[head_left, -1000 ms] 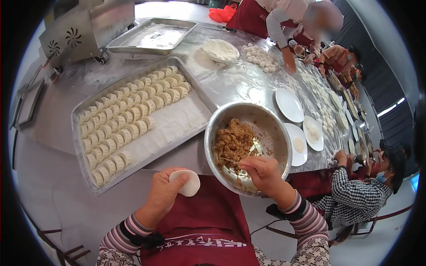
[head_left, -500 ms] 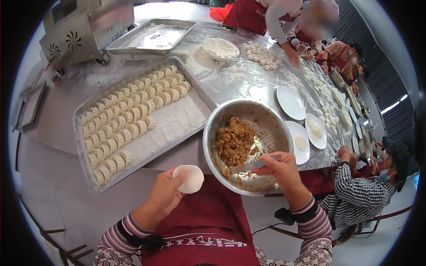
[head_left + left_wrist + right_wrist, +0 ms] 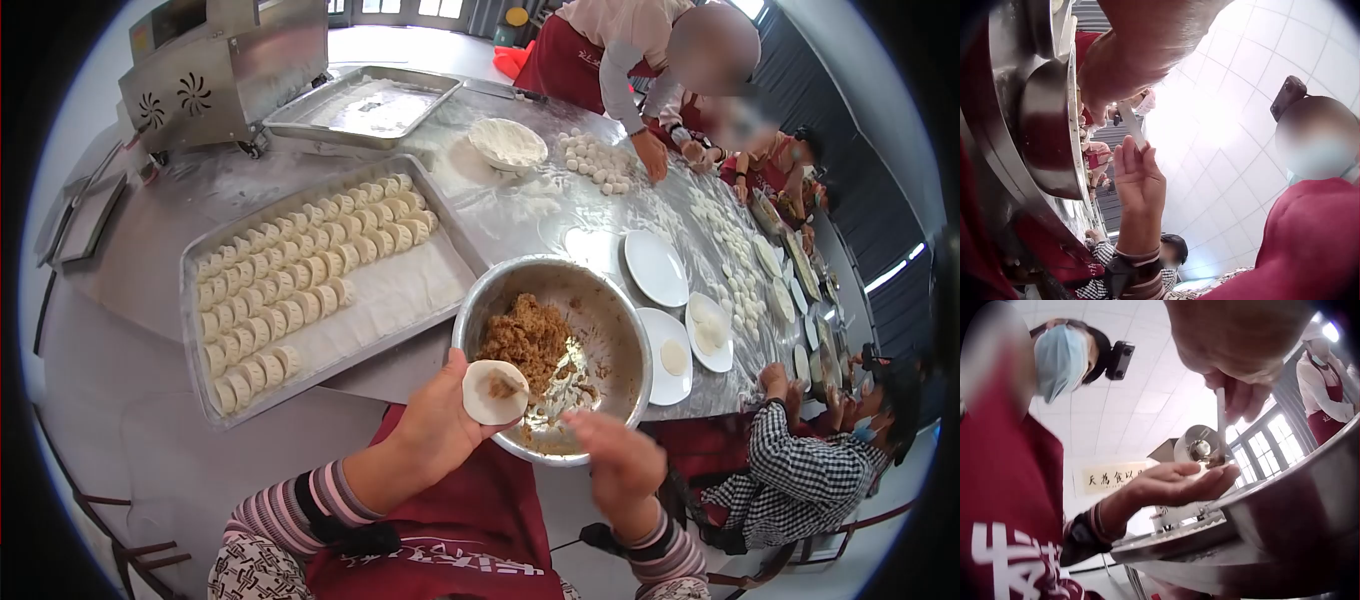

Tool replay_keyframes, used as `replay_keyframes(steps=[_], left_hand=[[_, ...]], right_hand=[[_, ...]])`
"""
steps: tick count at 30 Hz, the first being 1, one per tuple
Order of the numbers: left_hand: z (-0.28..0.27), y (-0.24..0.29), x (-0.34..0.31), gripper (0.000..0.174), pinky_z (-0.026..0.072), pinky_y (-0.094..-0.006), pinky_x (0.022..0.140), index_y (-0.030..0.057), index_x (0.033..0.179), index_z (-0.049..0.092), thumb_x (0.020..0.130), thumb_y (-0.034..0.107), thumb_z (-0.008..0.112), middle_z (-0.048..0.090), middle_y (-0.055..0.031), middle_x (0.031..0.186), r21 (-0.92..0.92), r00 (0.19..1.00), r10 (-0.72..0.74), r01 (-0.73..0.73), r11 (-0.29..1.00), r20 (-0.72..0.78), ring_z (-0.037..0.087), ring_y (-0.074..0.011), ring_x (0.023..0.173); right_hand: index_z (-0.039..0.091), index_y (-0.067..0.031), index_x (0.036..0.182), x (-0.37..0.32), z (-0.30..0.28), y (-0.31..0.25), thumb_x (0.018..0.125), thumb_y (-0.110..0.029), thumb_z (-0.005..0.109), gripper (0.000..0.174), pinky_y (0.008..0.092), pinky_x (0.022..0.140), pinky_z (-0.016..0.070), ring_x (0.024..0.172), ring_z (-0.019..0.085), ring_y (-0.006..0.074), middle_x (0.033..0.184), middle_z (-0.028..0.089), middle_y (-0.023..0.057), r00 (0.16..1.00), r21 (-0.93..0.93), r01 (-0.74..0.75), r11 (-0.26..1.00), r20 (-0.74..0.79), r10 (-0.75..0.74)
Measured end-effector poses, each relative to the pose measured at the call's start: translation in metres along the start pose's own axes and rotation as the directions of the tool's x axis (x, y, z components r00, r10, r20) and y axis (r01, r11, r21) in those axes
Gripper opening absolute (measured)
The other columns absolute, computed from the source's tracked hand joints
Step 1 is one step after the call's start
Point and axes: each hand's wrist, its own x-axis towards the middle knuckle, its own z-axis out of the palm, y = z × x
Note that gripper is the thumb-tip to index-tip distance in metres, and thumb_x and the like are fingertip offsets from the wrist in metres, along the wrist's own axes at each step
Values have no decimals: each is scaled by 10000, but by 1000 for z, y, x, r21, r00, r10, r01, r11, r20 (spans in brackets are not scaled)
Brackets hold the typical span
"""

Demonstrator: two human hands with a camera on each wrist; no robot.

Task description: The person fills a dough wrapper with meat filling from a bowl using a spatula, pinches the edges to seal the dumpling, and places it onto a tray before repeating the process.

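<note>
Palm up beside the steel bowl (image 3: 620, 325), my left hand (image 3: 435, 425) carries a round dough wrapper (image 3: 484, 405) on its extended fingers. A small dab of brown filling (image 3: 499, 385) lies on the wrapper. My right hand (image 3: 622, 465), blurred in the head view, is over the bowl's near right rim. Both wrist views show it pinching a flat, narrow spatula (image 3: 1133, 128); in the right wrist view the spatula's tip (image 3: 1215, 459) reaches down to the wrapper. Inside the bowl, a mound of brown minced filling (image 3: 525, 335) sits toward the left.
Left of the bowl lies a metal tray (image 3: 405, 305) with rows of pleated dumplings (image 3: 300, 310). White plates (image 3: 655, 270) stand right of the bowl, some bearing wrappers. Behind are a flour bowl (image 3: 497, 164), dough balls (image 3: 595, 160), another tray (image 3: 290, 128) and a steel machine (image 3: 190, 95). Other people work alongside.
My left hand has moved right and up to the bowl with the wrapper, which now bears filling. My right hand, earlier over the bowl with the spatula, has come slightly nearer my body.
</note>
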Motion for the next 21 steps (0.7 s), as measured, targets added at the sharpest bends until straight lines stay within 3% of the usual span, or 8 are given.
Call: replay_keyframes(steps=[1,2,4,8,11,16,21], left_hand=[[0,-3,2,533,392,-437,1055,15,1342,348,1027,432,245,472,-148,1329,-2,1000,7,-7,1000,4,484,-265,1230],[0,-8,4,555,402,-426,1037,25,1333,375,1014,465,261,499,-135,1312,-7,999,25,-25,1000,-28,501,-260,1208],[-2,-14,7,578,412,-414,1019,35,1324,402,1001,497,278,526,-122,1294,-12,997,46,-47,999,-55,519,-254,1185],[-6,-18,7,563,398,-421,1034,32,1319,404,1009,481,265,530,-123,1281,-54,996,79,-81,995,-48,518,-257,1186],[0,-14,2,553,393,-427,1038,36,1320,403,1013,470,252,529,-123,1281,-62,996,81,-84,995,-41,516,-262,1187],[4,-9,-5,510,388,-409,1042,31,1272,411,1032,432,205,517,-114,1249,-83,997,73,-74,994,-17,508,-238,1169],[4,-7,-14,526,371,-405,1055,30,1251,434,1031,440,190,523,-114,1249,-20,999,34,-34,999,-9,500,-231,1184]], right_hand=[[639,34,953,-1,6,-4,830,-86,673,175,414,846,545,908,686,288,961,682,140,912,-170,407,898,130,-388],[639,34,953,-6,11,-8,830,-86,673,175,414,846,545,908,686,288,961,682,140,909,-170,414,895,133,-395],[632,22,943,-18,18,-15,801,-76,696,185,421,872,532,970,673,292,976,674,156,795,-389,602,698,373,-478],[629,20,962,-32,9,-28,817,-85,690,189,429,893,519,980,669,302,990,669,151,867,-357,491,794,289,-406],[629,19,969,-33,6,-39,822,-85,687,189,422,897,517,979,670,298,1005,667,158,895,-429,446,786,220,-387],[629,16,954,-36,18,-40,844,-93,664,159,417,891,516,974,672,293,998,667,162,849,-413,526,744,315,-425],[642,13,941,-28,14,-54,841,-97,665,151,410,906,507,987,669,277,996,670,156,845,-458,534,710,315,-433]])
